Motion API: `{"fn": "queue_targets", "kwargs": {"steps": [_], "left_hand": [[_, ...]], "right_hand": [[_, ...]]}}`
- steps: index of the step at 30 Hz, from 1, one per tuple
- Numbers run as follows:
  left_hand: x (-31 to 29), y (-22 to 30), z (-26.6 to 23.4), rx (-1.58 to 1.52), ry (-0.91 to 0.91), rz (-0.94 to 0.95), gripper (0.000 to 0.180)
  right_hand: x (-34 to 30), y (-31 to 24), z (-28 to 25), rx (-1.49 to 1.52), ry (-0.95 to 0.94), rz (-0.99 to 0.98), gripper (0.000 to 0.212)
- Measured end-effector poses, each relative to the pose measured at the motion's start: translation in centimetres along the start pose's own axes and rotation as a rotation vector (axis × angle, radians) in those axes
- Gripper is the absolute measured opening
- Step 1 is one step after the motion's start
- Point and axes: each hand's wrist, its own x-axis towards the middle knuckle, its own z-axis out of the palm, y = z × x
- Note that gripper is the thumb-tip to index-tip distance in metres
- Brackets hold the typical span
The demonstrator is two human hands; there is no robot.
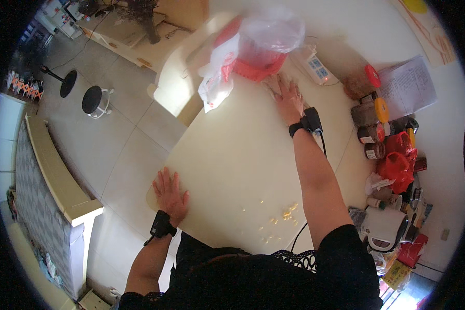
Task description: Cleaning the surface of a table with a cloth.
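My left hand point(170, 196) lies flat on the left edge of the cream tabletop point(232, 155), fingers spread and nothing in them. Across the table, my right hand point(289, 101) reaches to the far side, its arm stretched out. Beneath its fingers is a pale crumpled cloth point(269, 85), pressed against the surface and partly hidden. Just beyond those fingertips stands a red plastic basket point(258, 70) with clear plastic film over it. Small yellow kernels or crumbs point(287, 213) are scattered on the near part of the table, close to my body.
A white and red plastic bag point(219, 77) hangs beside the basket. Along the wall are a power strip point(318, 68), lidded jars point(369, 112), red bags point(398, 165) and a white appliance point(385, 227). A round stool point(93, 99) stands on the floor at left.
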Motion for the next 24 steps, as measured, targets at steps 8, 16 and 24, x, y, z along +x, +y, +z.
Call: {"fn": "queue_targets", "kwargs": {"steps": [8,16,24], "left_hand": [[-0.3,0.0,-0.8,0.001,0.010,-0.025,0.064],[-0.4,-0.6,0.0,-0.020,0.017,-0.010,0.064],[0.0,-0.3,0.0,-0.021,0.037,0.009,0.065]], "right_hand": [[-11.3,-10.2,-1.0,-0.052,-0.093,-0.244,0.060],[-21.5,-14.9,-2.7,0.172,-0.289,-0.749,0.045],[-5.1,-6.3,0.4,-0.037,-0.122,-0.166,0.055]]}}
